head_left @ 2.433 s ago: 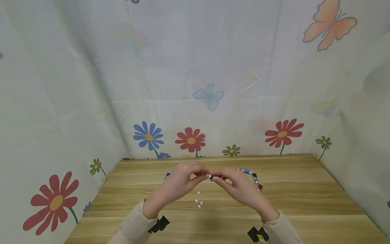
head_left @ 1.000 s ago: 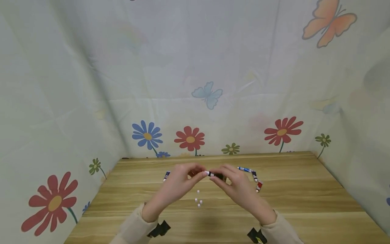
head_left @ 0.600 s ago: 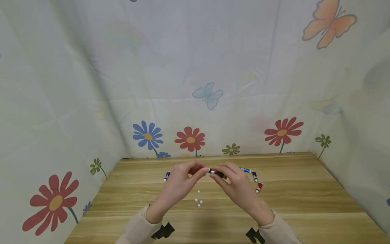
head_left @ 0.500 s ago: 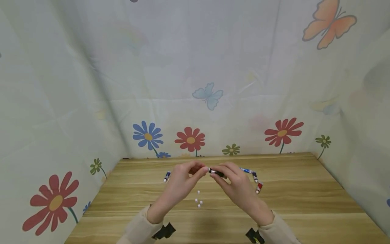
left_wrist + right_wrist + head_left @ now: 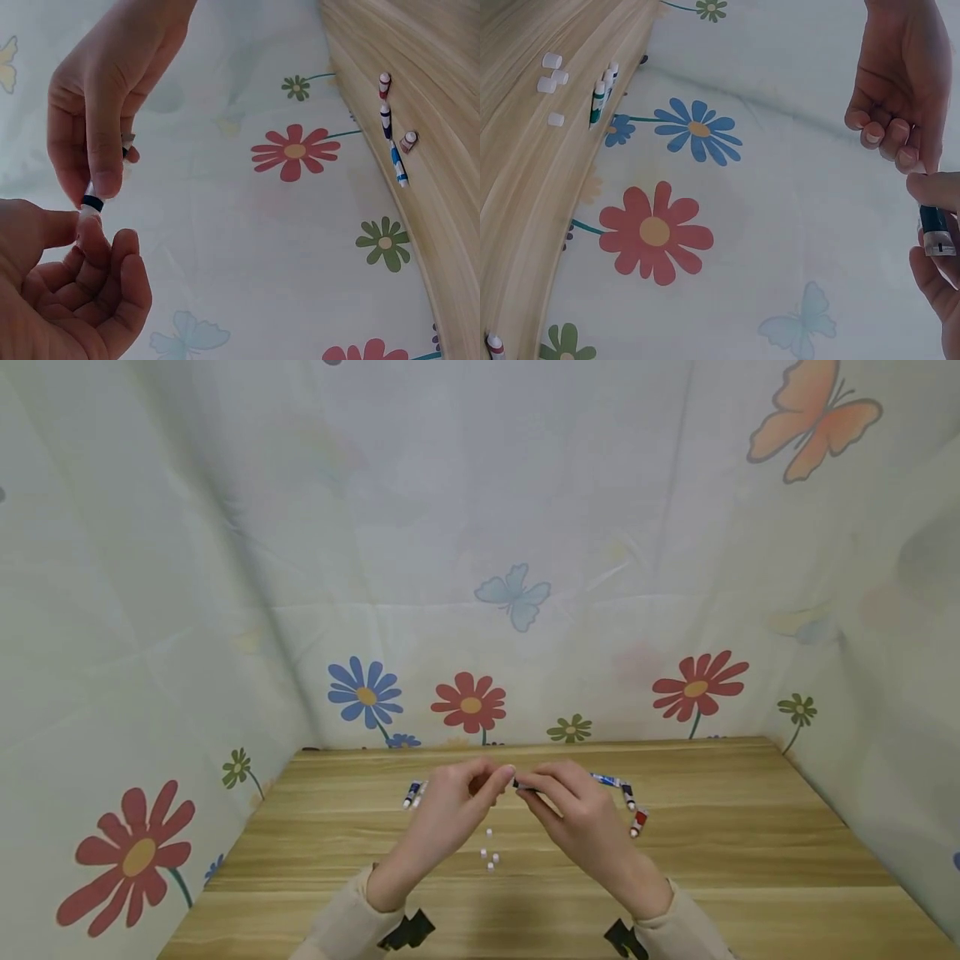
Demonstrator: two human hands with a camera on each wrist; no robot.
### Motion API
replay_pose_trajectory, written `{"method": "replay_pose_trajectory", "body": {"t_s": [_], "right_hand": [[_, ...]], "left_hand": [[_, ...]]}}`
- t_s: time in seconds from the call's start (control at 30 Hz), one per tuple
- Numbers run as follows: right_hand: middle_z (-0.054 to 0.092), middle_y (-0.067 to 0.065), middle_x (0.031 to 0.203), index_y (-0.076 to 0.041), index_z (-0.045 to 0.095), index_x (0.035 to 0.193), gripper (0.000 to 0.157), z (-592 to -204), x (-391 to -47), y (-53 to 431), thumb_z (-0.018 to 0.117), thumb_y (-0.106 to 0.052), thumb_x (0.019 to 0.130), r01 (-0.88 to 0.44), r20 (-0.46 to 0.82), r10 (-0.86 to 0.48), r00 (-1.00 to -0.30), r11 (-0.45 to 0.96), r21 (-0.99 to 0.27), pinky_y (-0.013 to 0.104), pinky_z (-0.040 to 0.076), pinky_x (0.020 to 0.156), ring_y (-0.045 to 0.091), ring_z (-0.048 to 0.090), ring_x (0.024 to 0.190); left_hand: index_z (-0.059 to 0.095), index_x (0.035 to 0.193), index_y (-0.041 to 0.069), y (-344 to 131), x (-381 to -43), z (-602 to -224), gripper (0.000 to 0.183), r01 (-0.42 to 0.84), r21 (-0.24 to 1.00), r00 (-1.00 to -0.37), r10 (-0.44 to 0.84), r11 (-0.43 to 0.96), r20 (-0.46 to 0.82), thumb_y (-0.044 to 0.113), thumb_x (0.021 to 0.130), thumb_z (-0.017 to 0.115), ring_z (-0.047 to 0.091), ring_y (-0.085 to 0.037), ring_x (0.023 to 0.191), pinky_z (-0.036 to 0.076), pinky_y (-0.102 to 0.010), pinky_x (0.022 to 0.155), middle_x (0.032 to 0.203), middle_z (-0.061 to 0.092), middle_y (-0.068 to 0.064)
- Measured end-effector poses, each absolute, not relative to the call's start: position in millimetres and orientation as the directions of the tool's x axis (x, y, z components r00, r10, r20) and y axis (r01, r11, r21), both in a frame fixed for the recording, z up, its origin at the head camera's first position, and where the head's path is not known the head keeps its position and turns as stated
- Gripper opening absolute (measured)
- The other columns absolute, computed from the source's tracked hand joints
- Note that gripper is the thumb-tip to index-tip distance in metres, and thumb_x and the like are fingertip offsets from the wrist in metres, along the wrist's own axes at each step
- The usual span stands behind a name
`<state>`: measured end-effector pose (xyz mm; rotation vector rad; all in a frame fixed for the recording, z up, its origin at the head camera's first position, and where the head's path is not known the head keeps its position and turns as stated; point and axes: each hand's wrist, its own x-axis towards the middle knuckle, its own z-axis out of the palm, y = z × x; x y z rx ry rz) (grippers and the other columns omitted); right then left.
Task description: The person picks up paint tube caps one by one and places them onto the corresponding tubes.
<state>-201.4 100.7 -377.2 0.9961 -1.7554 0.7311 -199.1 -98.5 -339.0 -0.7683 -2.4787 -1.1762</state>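
Both hands meet in mid-air over the table around one small paint tube (image 5: 934, 221), dark with a silvery crimped end. My right hand (image 5: 588, 814) grips its body, with thumb and fingers hiding most of it in the head view. At the other end, my left hand (image 5: 450, 806) pinches the white tip (image 5: 88, 212) between thumb and index finger, just beyond a dark band. The left hand's other fingers curl loosely below. Several small white caps (image 5: 491, 867) lie on the table below the hands.
On the right of the wooden table (image 5: 750, 860) lie a blue tube (image 5: 606, 780), a dark tube (image 5: 627, 795) and a red tube (image 5: 639, 822). More tubes (image 5: 412, 793) lie beside the left hand. A flower-printed curtain (image 5: 420, 527) encloses the back and sides.
The left hand has shifted slightly right, uncovering more of the tubes on the left. The right hand has turned a little, so less of the held paint tube shows. The loose caps stay put.
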Motion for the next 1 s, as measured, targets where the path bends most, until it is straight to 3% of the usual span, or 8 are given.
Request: {"method": "replay_pose_trajectory", "body": {"t_s": [0.13,0.33,0.6,0.83,1.0], "right_hand": [[0.066,0.005,0.098,-0.004,0.074,0.106,0.02,-377.1,-201.1,101.1,0.064,-0.021,0.1,-0.879,0.929,-0.296,-0.22,0.474,-0.057,0.023,0.053,0.067,0.018,0.064,0.083],[0.07,0.004,0.099,-0.005,0.075,0.108,0.021,-377.3,-200.1,104.0,0.069,-0.022,0.097,-0.893,0.919,-0.264,-0.292,0.42,-0.163,0.022,0.056,0.07,0.017,0.069,0.084],[0.071,0.003,0.1,-0.007,0.075,0.108,0.018,-372.7,-199.0,108.4,0.073,-0.017,0.094,-0.901,0.905,-0.275,-0.325,0.382,-0.207,0.022,0.056,0.072,0.016,0.07,0.085],[0.07,0.004,0.099,-0.006,0.075,0.104,0.017,-372.3,-200.2,107.1,0.068,-0.02,0.097,-0.92,0.928,-0.281,-0.245,0.37,-0.131,0.023,0.056,0.074,0.017,0.069,0.085],[0.07,0.004,0.097,-0.006,0.075,0.102,0.016,-370.8,-199.8,105.4,0.066,-0.019,0.099,-0.918,0.942,-0.299,-0.155,0.395,-0.026,0.023,0.056,0.071,0.018,0.069,0.083]], "left_hand": [[0.072,0.087,0.018,-97.7,-198.8,-338.6,0.033,0.586,0.619,-0.81,0.351,0.523,0.47,0.043,0.103,0.056,0.053,-0.007,0.058,0.048,-0.025,0.055,0.069,0.061,0.009],[0.076,0.099,0.017,-99.4,-200.3,-338.9,0.028,0.628,0.611,-0.778,0.4,0.482,0.485,0.04,0.102,0.059,0.064,-0.003,0.074,0.055,-0.027,0.068,0.082,0.069,0.014],[0.075,0.098,0.016,-100.3,-200.1,-337.7,0.025,0.691,0.556,-0.723,0.443,0.463,0.53,0.033,0.103,0.058,0.061,-0.004,0.072,0.054,-0.027,0.066,0.08,0.067,0.014],[0.062,0.078,0.018,-97.3,-200.7,-341.2,0.036,0.691,0.544,-0.723,0.451,0.477,0.523,0.034,0.108,0.049,0.047,-0.004,0.057,0.045,-0.024,0.055,0.065,0.05,0.01],[0.05,0.066,0.019,-96.2,-199.6,-339.4,0.047,0.637,0.603,-0.77,0.436,0.48,0.467,0.04,0.108,0.046,0.037,-0.005,0.044,0.034,-0.023,0.046,0.054,0.043,0.011]]}}
